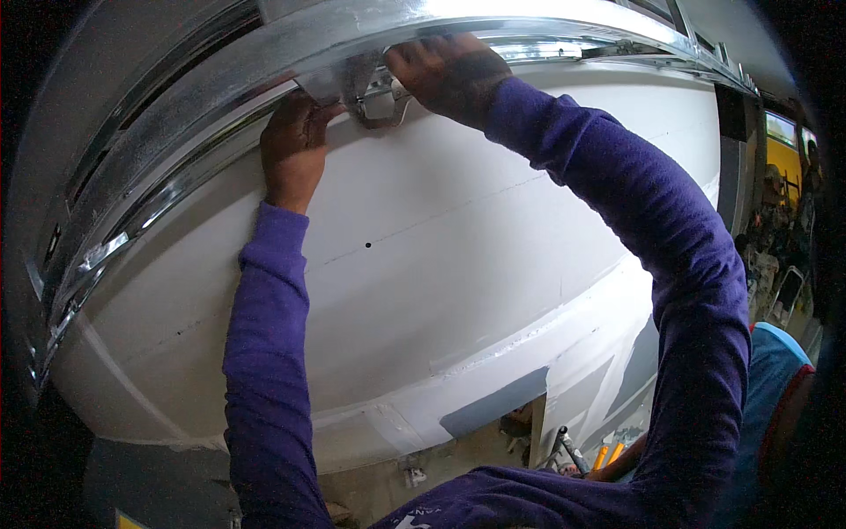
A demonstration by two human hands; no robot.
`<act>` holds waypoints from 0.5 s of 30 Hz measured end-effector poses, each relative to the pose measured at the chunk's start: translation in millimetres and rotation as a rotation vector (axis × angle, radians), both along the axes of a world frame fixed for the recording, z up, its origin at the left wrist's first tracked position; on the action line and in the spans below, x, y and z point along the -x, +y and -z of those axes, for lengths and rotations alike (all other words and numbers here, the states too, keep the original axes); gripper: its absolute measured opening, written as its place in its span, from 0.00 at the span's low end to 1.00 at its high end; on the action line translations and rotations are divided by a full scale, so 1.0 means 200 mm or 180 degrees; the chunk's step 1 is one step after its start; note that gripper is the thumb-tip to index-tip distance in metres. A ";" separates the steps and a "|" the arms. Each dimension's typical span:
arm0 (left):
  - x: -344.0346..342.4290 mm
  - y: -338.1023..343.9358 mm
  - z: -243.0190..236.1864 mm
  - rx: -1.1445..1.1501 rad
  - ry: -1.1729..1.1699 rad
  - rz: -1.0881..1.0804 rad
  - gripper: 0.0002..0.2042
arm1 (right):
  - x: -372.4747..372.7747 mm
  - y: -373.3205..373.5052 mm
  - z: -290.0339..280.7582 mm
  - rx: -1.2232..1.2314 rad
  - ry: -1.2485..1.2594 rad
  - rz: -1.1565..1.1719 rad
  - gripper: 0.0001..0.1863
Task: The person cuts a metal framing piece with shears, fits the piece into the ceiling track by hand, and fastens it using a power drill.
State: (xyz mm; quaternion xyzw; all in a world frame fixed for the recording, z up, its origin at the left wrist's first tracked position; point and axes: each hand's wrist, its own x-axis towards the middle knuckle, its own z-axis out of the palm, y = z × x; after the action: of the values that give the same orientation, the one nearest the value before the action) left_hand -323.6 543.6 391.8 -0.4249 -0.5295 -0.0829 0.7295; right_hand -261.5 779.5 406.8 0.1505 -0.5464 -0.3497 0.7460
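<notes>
Both my arms, in purple sleeves, reach up to a long shiny metal channel (370, 40) overhead. My left hand (295, 145) is raised to its lower edge, thumb and fingers closed on the bottom of a short flat metal piece (319, 85). Further right, my right hand (449, 75) is slightly blurred, its fingers curled up at the channel. Between the hands hangs a bent metal bracket-like piece (381, 120) with an open loop, next to the right hand's fingers. What the right fingers close on is partly hidden by the channel and the hand.
A white board wall (458, 238) fills the middle, with a dark hole (368, 245) and a faint line. More metal rails (115, 251) run along the left. Another person's blue-clad shoulder (775, 388) is at lower right, near orange-handled items (602, 457).
</notes>
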 end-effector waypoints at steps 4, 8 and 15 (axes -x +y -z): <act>0.00 0.00 0.00 0.0013 -0.0002 -0.0046 0.04 | 0.00 0.00 -0.01 0.0024 -0.0133 0.0095 0.11; 0.02 -0.01 -0.01 0.0067 -0.0058 0.0231 0.03 | -0.04 -0.01 -0.03 -0.0029 -0.0335 0.0193 0.12; 0.00 0.00 0.00 0.0127 0.0242 0.0047 0.04 | -0.06 0.02 -0.07 -0.0417 -0.0261 0.0438 0.08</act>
State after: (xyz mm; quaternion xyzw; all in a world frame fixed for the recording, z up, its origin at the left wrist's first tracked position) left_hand -324.0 543.0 391.9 -0.4460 -0.4999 -0.0615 0.7399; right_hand -250.3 783.6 421.6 0.1752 -0.5616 -0.4286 0.6857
